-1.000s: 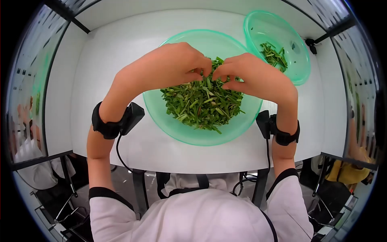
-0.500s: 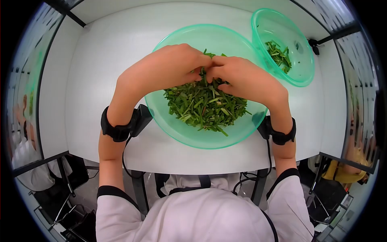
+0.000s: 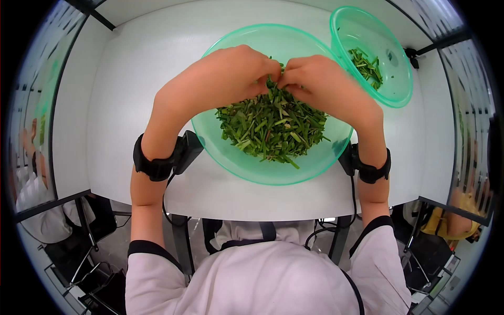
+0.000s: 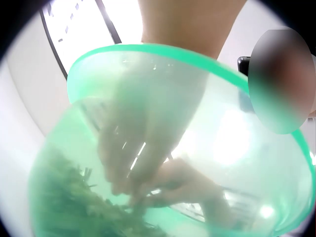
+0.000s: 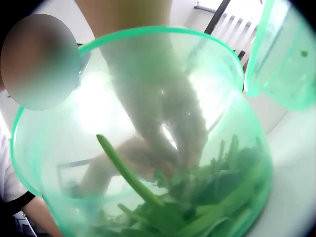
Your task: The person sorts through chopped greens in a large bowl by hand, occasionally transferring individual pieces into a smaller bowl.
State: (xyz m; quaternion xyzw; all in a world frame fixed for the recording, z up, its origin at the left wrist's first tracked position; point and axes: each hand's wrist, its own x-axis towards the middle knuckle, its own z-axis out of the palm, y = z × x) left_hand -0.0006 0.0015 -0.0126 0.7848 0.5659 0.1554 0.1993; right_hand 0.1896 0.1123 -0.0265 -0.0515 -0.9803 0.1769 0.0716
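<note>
A large translucent green bowl (image 3: 210, 134) holds a heap of cut leafy greens (image 3: 273, 131). Over the far side of the heap, my left hand (image 3: 244, 71) has its fingertips bent together at a bit of the greens. My right hand (image 3: 317, 81) meets it from the other side, thumb and fingers pinching at the same spot. Through the bowl wall, the left wrist view shows both hands blurred, low among the greens. One long green stem (image 5: 128, 173) stands up at the bowl wall in the right wrist view. The exact piece between the fingertips is hidden.
A smaller green bowl (image 3: 396, 84) with some cut stems (image 3: 367, 68) stands at the back right, close to the large bowl's rim. White panels surround the white table (image 3: 136, 68). A black cable (image 3: 167, 202) hangs from the left wrist camera (image 3: 188, 152).
Both hands stay over the far side of the heap. The right hand moved in to meet the left, and its fingers have drawn together. The bowls sit slightly higher and further right in view.
</note>
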